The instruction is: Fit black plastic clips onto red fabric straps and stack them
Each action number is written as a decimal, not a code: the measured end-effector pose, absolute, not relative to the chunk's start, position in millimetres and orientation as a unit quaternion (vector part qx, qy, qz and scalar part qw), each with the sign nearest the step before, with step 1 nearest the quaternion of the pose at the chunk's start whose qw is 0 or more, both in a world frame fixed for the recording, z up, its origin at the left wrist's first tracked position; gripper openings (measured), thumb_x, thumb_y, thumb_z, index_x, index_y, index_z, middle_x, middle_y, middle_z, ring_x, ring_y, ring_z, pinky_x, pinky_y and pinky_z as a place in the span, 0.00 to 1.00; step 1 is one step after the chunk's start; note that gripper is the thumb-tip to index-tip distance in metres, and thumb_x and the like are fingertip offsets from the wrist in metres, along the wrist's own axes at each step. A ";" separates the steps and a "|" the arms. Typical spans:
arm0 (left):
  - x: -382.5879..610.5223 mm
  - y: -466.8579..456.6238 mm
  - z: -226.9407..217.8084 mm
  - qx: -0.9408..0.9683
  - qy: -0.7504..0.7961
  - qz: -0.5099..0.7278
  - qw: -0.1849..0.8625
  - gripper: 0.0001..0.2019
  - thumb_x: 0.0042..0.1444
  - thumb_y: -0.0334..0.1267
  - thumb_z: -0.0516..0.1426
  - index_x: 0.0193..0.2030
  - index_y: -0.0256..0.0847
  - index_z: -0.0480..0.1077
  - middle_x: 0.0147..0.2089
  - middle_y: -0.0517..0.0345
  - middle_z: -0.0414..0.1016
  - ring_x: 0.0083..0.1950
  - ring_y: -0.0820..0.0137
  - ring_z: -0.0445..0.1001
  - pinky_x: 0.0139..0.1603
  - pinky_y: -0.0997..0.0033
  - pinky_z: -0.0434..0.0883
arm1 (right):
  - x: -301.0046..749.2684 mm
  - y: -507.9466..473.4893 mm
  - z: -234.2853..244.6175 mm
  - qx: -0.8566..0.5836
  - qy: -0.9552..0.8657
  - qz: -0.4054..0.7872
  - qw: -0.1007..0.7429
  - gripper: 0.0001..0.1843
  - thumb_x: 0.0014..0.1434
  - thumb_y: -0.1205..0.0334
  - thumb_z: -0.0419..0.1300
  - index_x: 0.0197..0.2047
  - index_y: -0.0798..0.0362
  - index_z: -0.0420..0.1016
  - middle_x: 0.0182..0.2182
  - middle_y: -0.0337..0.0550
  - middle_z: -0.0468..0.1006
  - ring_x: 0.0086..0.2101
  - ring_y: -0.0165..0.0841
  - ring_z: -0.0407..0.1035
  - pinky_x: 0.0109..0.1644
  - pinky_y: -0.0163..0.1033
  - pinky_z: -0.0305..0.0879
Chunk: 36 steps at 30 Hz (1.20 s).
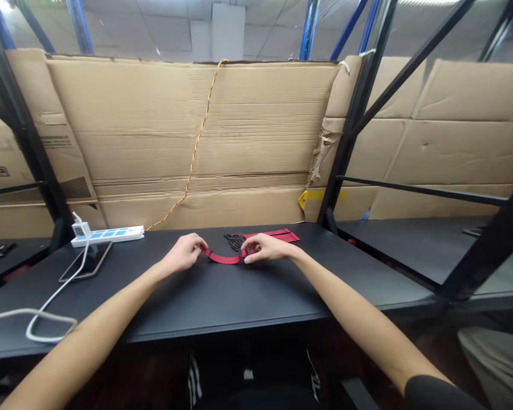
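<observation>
A red strap (pixel 224 259) sags in a short curve just above the black table (pixel 248 296). My left hand (pixel 187 253) pinches its left end with closed fingers. My right hand (pixel 263 249) pinches its right end, fingers curled. Just behind the strap lies a small heap of black plastic buckles (pixel 234 241). More red straps (pixel 277 234) lie flat behind my right hand.
A white power strip (pixel 108 234) sits at the back left, its white cable (pixel 47 310) looping to the front. A phone (pixel 86 261) lies beside it. Cardboard sheets (pixel 222 136) wall the back. Black rack posts (pixel 350 131) stand right of the straps.
</observation>
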<state>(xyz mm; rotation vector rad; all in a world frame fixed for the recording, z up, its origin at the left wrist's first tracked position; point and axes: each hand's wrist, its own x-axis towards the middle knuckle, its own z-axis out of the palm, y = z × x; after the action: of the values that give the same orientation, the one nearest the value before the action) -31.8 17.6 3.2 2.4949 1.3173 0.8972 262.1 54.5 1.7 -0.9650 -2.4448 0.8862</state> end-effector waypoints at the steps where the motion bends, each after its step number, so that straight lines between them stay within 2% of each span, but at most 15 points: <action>1: -30.2 16.0 4.9 0.845 0.421 0.319 0.085 0.12 0.51 0.30 0.51 0.34 0.39 0.75 0.43 0.50 0.75 0.42 0.66 0.74 0.44 0.66 0.71 | 258.1 52.0 1.9 -0.331 -0.859 0.327 0.212 0.24 0.44 0.49 0.68 0.42 0.55 0.77 0.30 0.41 0.75 0.32 0.32 0.67 0.37 0.37 0.63; 4: -22.0 8.5 10.2 0.843 0.375 0.353 0.155 0.10 0.55 0.36 0.52 0.34 0.39 0.75 0.48 0.48 0.74 0.49 0.63 0.72 0.49 0.63 0.69 | 245.4 45.4 -1.5 -0.311 -0.819 0.370 0.310 0.24 0.45 0.52 0.68 0.45 0.54 0.77 0.31 0.41 0.75 0.31 0.31 0.68 0.38 0.38 0.64; 8: -7.5 -0.4 9.2 0.775 0.355 0.388 0.350 0.12 0.52 0.42 0.59 0.40 0.36 0.74 0.39 0.51 0.78 0.40 0.65 0.75 0.47 0.63 0.70 | 227.3 38.2 -12.2 -0.273 -0.757 0.453 0.384 0.25 0.45 0.55 0.68 0.46 0.55 0.75 0.36 0.43 0.77 0.36 0.33 0.71 0.43 0.41 0.67; 12: 2.5 -2.6 1.8 0.702 0.363 0.424 0.442 0.16 0.46 0.44 0.65 0.38 0.34 0.75 0.37 0.50 0.79 0.38 0.65 0.76 0.44 0.64 0.71 | 215.4 32.0 -18.2 -0.260 -0.747 0.453 0.412 0.25 0.43 0.57 0.70 0.45 0.57 0.75 0.33 0.43 0.77 0.33 0.33 0.71 0.42 0.41 0.68; 18: 5.3 -2.7 -1.9 0.675 0.387 0.458 0.431 0.17 0.48 0.45 0.63 0.41 0.34 0.77 0.38 0.49 0.80 0.37 0.65 0.75 0.42 0.66 0.71 | 211.9 24.9 -14.6 -0.242 -0.750 0.445 0.426 0.26 0.44 0.55 0.69 0.47 0.56 0.76 0.39 0.45 0.79 0.41 0.38 0.73 0.50 0.46 0.67; 22: 6.2 -4.0 -1.4 0.665 0.401 0.453 0.438 0.15 0.47 0.45 0.64 0.35 0.33 0.78 0.32 0.51 0.79 0.32 0.68 0.74 0.37 0.69 0.71 | 211.9 24.3 -14.9 -0.233 -0.761 0.435 0.422 0.26 0.45 0.55 0.69 0.47 0.58 0.77 0.42 0.48 0.79 0.43 0.40 0.72 0.53 0.47 0.65; 29: 8.3 -8.8 4.2 0.657 0.381 0.430 0.488 0.16 0.48 0.46 0.63 0.36 0.33 0.77 0.31 0.54 0.77 0.30 0.71 0.71 0.34 0.71 0.69 | 212.4 24.4 -13.4 -0.220 -0.778 0.428 0.404 0.26 0.47 0.55 0.68 0.49 0.55 0.76 0.42 0.46 0.79 0.44 0.39 0.72 0.54 0.47 0.65; 33: 8.4 -9.0 3.3 0.660 0.382 0.444 0.470 0.17 0.46 0.46 0.64 0.36 0.33 0.77 0.32 0.53 0.78 0.31 0.70 0.72 0.35 0.70 0.69 | 213.0 23.8 -11.4 -0.223 -0.779 0.423 0.406 0.28 0.46 0.55 0.68 0.51 0.57 0.75 0.41 0.47 0.79 0.42 0.39 0.72 0.52 0.46 0.66; 36: 8.6 -7.9 0.1 0.658 0.397 0.452 0.453 0.16 0.43 0.44 0.66 0.35 0.33 0.76 0.31 0.52 0.78 0.31 0.70 0.73 0.34 0.70 0.69 | 212.4 24.5 -12.9 -0.220 -0.796 0.408 0.389 0.28 0.47 0.55 0.68 0.51 0.55 0.75 0.41 0.46 0.79 0.43 0.39 0.72 0.51 0.45 0.65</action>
<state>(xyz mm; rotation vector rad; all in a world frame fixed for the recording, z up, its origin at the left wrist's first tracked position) 8.6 -7.9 0.1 1.6256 0.9808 1.1163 212.4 24.5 -12.9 -0.5597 -2.0245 1.0366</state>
